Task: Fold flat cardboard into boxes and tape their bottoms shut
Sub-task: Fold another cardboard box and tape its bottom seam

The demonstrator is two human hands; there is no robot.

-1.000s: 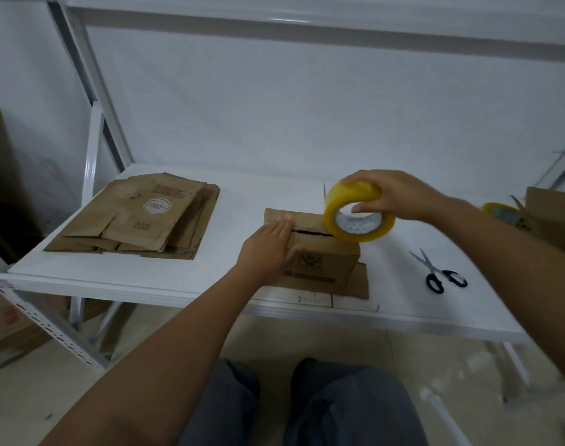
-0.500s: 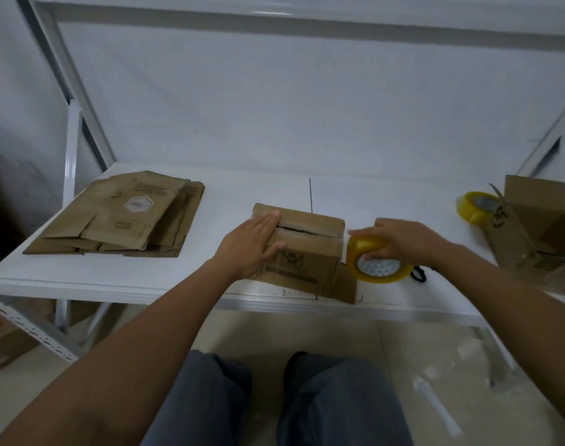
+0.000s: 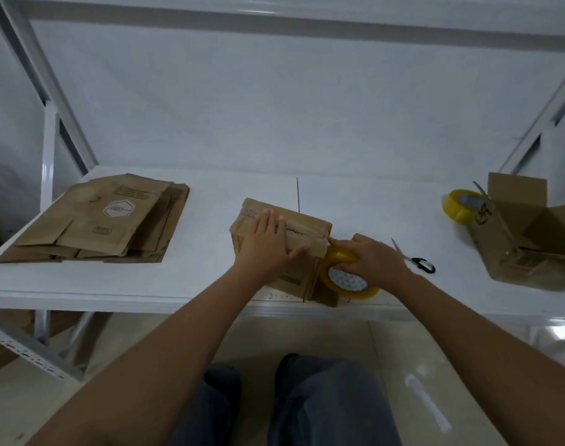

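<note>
Pressing flat on the closed flaps of the small cardboard box (image 3: 302, 225) near the front edge of the white table (image 3: 210, 201), left hand (image 3: 268, 244) with fingers straight, thumb spread toward the right corner. Gripping the yellow tape roll (image 3: 345, 278) against the right side of that box, right hand (image 3: 372, 260) curled over the top of the roll, one fingertip touching the box's upper right corner. Folded into shape already, this box, bottom flaps brought together, a dark gap between them visible; no strip of tape along the seam to be seen yet, so probably just at the start of taping. Waiting on the left, a pile of flat cardboard (image 3: 104, 220), several pieces, none folded. Standing at the far right, another box (image 3: 529, 239), open, with a second tape roll (image 3: 461, 206) just beside it; taped or not, cannot tell. Lying near the right hand, scissors (image 3: 414, 260), likely needed for cutting the strip. Most of the work, judging by the pile, not done.
</note>
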